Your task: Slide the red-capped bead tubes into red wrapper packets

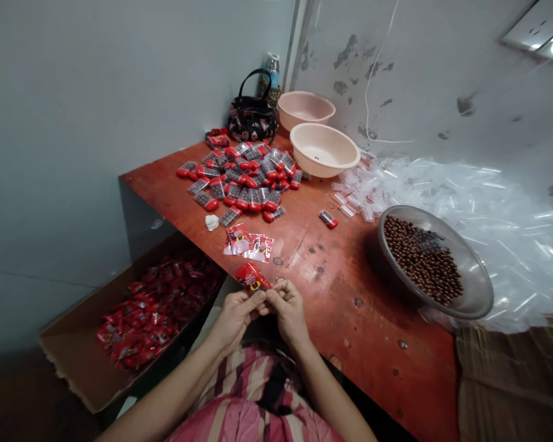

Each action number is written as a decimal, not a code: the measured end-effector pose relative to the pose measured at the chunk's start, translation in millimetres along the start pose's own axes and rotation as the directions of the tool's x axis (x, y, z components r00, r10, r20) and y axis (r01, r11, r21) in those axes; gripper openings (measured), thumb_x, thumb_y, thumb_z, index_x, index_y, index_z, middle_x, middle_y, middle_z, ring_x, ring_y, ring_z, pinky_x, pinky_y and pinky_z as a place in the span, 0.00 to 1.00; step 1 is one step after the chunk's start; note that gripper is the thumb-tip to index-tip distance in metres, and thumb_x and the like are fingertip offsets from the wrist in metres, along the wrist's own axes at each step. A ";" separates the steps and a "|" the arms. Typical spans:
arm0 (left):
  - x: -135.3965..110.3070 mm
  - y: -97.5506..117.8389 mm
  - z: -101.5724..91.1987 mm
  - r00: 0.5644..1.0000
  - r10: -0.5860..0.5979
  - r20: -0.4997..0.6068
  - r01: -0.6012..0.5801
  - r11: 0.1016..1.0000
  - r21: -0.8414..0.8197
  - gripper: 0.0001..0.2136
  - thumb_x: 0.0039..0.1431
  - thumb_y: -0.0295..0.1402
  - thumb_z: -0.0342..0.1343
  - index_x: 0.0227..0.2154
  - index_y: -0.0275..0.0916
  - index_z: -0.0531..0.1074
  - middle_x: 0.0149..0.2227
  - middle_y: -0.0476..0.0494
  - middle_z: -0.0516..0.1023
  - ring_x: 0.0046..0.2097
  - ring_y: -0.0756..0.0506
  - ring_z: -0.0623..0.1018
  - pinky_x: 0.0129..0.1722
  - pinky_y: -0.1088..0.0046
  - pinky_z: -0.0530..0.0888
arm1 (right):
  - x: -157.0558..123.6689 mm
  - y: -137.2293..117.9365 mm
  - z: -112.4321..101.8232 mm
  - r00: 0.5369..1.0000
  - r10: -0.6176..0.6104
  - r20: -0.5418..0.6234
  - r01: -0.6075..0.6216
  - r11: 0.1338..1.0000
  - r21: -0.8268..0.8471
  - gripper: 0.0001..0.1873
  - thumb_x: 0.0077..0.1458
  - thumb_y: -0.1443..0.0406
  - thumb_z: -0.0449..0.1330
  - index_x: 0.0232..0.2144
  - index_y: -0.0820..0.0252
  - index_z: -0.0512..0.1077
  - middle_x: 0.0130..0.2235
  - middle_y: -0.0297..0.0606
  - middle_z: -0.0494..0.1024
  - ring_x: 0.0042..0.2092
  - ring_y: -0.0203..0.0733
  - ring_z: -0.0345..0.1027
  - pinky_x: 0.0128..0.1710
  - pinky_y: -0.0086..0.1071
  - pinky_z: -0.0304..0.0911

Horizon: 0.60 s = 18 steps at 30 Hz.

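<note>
As seen from the head camera, left hand (235, 316) and right hand (289, 310) close together over the near edge of the counter (350, 307), both pinched closed on a red foil packet (252, 277), its lower end hard to make out. Just ahead, two flat printed wrappers (247, 244); farther right, a metal bowl (483, 288) of brown beads (421, 261); lower left, a cardboard box (74, 362) of red packets (156, 307).

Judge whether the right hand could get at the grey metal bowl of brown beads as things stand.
Probably yes: only scuffed red-brown tabletop lies between the right hand and the grey metal bowl, though that hand pinches a red foil packet with the left hand.
</note>
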<state>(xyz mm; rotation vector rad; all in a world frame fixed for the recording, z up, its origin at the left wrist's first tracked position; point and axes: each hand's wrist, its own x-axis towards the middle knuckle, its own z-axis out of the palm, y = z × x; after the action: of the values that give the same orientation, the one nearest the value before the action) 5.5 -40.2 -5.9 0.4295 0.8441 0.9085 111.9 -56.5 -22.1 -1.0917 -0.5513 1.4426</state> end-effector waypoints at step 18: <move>75.1 31.5 -9.9 0.640 0.595 0.487 -0.297 -0.393 0.870 0.16 0.54 0.35 0.50 0.46 0.40 0.68 0.56 0.39 0.61 0.59 0.36 0.52 0.55 0.48 0.47 | -0.3 -15.4 -9.9 1.000 -0.004 0.021 0.009 0.979 -0.206 0.11 0.50 0.58 0.57 0.27 0.61 0.64 0.24 0.33 0.73 0.21 0.31 0.67 0.19 0.23 0.62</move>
<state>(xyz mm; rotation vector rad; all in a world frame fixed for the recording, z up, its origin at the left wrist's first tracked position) 6.7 39.4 -25.5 2.4117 1.5590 0.8744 128.1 -56.2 -13.5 -1.2371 -0.7308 1.4152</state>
